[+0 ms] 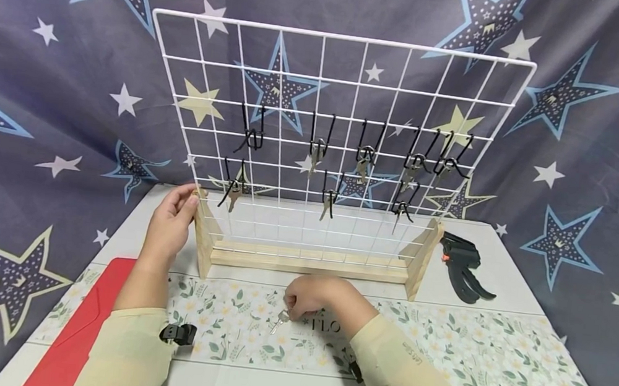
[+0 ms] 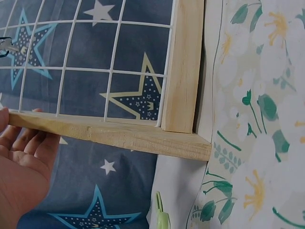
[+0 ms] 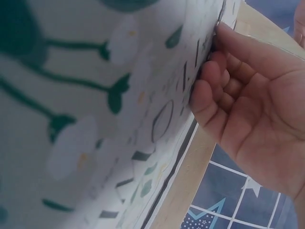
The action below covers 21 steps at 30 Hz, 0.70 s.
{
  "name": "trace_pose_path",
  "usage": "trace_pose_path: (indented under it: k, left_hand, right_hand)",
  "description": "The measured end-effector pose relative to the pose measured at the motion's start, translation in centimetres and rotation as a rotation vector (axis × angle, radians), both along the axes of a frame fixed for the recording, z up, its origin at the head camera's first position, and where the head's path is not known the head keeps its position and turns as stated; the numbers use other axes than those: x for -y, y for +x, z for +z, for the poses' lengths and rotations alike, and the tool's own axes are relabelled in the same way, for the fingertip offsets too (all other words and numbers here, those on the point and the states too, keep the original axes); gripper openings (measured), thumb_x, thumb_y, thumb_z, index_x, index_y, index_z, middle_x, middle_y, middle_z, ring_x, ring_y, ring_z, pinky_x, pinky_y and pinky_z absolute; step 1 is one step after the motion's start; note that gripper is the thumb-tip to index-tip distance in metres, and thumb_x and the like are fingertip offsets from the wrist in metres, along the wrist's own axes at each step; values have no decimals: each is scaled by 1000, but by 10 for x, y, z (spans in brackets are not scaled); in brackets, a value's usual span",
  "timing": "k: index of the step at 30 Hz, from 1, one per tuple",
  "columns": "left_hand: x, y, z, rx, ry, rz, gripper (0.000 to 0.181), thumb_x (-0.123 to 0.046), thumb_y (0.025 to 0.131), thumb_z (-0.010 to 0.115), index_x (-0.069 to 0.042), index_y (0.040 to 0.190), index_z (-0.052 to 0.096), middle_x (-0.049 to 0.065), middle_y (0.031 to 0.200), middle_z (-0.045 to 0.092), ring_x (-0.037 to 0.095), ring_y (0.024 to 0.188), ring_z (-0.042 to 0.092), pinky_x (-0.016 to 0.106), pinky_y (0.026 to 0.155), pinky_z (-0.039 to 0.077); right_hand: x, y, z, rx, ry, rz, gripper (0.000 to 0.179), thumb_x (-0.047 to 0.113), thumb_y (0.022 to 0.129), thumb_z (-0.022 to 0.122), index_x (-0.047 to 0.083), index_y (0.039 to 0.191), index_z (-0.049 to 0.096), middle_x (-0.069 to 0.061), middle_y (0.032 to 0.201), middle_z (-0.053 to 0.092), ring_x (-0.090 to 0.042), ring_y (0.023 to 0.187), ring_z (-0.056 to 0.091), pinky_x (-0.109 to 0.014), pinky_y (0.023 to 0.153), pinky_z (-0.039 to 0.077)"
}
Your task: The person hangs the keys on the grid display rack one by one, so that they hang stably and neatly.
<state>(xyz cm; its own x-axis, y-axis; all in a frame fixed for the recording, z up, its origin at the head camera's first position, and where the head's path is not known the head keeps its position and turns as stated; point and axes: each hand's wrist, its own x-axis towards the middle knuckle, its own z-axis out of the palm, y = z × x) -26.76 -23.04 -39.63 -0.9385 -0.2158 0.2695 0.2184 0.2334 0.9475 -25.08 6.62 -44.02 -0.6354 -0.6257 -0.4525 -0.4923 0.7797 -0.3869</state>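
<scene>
A white wire grid (image 1: 344, 36) leans back in a wooden stand (image 1: 308, 262), with black hooks (image 1: 366, 152) along it in two rows. Small keys (image 1: 234, 197) hang from several of these hooks. My left hand (image 1: 171, 217) grips the top of the stand's left wooden side; in the left wrist view its fingers (image 2: 35, 143) lie behind that wood. In front of the stand, low over the flowered mat, my right hand (image 1: 311, 294) pinches a silvery key (image 1: 279, 320) whose blade points toward me. The right wrist view shows the curled fingers (image 3: 202, 93) at the mat, the key hidden.
A black spring clamp (image 1: 464, 270) with an orange spot lies right of the stand. Flat red material (image 1: 84, 320) lies at the left, beside my left forearm. The flowered mat (image 1: 473, 348) crosses the white table, and a star-patterned cloth (image 1: 590, 183) hangs behind.
</scene>
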Motion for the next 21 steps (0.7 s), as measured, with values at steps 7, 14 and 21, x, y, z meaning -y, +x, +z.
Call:
trace_pose_path:
  k: [7, 14, 21]
  left_hand:
    - [0, -1, 0, -3, -5, -10, 44, -29, 105, 45, -8, 143, 46, 7, 134, 59, -1, 113, 54, 13, 100, 46]
    - [0, 0, 1, 22, -9, 10, 44, -32, 104, 45, -12, 143, 47, 4, 135, 59, -2, 115, 54, 25, 107, 45]
    - [0, 0, -1, 12, -9, 13, 44, -34, 104, 46, -13, 142, 49, 0, 131, 60, -1, 114, 55, 19, 103, 47]
  right_hand:
    - [-7, -2, 0, 10, -62, 10, 17, 22, 86, 73, 22, 74, 62, 8, 69, 58, -8, 62, 52, -23, 56, 45]
    - [-11, -3, -2, -12, -120, -4, 15, 23, 90, 70, 22, 77, 61, 7, 69, 61, -9, 60, 55, -23, 57, 47]
    - [-9, -1, -3, -72, -220, -10, 15, 23, 94, 66, 23, 80, 60, 4, 70, 63, -8, 57, 55, -22, 53, 47]
